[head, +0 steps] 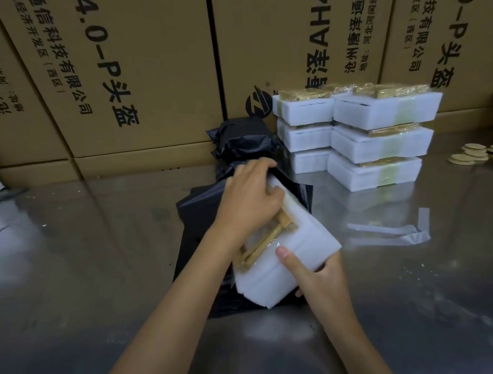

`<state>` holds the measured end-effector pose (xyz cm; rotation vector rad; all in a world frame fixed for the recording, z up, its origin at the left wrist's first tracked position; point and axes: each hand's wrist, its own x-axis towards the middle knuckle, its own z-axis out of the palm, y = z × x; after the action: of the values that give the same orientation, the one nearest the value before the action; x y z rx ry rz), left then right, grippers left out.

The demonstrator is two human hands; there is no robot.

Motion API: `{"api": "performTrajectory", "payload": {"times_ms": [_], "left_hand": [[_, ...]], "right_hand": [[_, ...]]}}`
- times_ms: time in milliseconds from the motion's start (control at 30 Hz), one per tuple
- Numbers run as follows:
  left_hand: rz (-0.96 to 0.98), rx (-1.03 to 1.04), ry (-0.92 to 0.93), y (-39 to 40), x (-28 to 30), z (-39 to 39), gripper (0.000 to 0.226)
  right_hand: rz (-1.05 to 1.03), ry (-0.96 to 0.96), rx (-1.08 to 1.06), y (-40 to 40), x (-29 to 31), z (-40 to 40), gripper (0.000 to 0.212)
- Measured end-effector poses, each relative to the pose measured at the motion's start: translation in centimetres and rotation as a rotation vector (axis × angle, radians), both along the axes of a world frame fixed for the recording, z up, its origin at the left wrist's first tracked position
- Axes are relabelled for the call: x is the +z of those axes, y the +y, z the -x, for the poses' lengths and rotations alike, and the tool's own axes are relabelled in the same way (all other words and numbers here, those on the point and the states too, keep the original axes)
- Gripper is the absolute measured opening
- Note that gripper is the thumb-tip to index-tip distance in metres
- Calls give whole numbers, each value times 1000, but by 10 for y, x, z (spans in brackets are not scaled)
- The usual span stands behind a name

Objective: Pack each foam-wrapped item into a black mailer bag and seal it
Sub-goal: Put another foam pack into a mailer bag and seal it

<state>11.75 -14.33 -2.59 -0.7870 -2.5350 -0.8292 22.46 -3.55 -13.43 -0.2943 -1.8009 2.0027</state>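
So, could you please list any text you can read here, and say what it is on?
"4.0-P头盔", turned sideways: left carton.
"科技有限公司", sideways: left carton.
"AH4", cut off at the top edge: middle carton.
"-P头盔", sideways: right carton.
Small address lines on the cartons: too blurred to read.
Foam packs, black bag: no text.

The left hand is reaching forward, fingers curling over a far edge. The right hand is gripping from below, thumb pressing on top, both forearms bare.

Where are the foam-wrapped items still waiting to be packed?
In the head view, the stacked foam-wrapped items sit right of centre on the steel table, against the cardboard boxes, beside packed black bags.
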Motion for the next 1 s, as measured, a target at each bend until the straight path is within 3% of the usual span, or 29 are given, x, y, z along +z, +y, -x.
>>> {"api": "performTrajectory", "payload": {"times_ms": [100,200,333,433,633,733,833,900,1000], "left_hand": [[317,35,-170,34,21,26,56],[423,157,-144,55,26,41,48],[402,152,-112,68,25,42,17],[352,32,-189,69,27,27,17],[452,-88,-119,74,14,-20,29],[503,-108,-12,76,-2,-39,29],[248,-154,-16,64,-10,-47,22],[38,-108,1,42,-15,-48,33],[-107,145,9,-2,-35,-47,53]], "right_hand": [[-47,19,9,-4,1,-3,88],[-66,-43,-15,-4,2,-5,89],[-97,-122,-45,-2,4,-7,92],[-49,-184,-59,1,10,-9,81],[67,-324,76,12,15,-3,39],[203,-382,196,16,11,-6,42],[380,-324,156,18,8,0,28],[443,-281,162,23,5,2,38],[479,-256,196,29,5,3,53]]}}
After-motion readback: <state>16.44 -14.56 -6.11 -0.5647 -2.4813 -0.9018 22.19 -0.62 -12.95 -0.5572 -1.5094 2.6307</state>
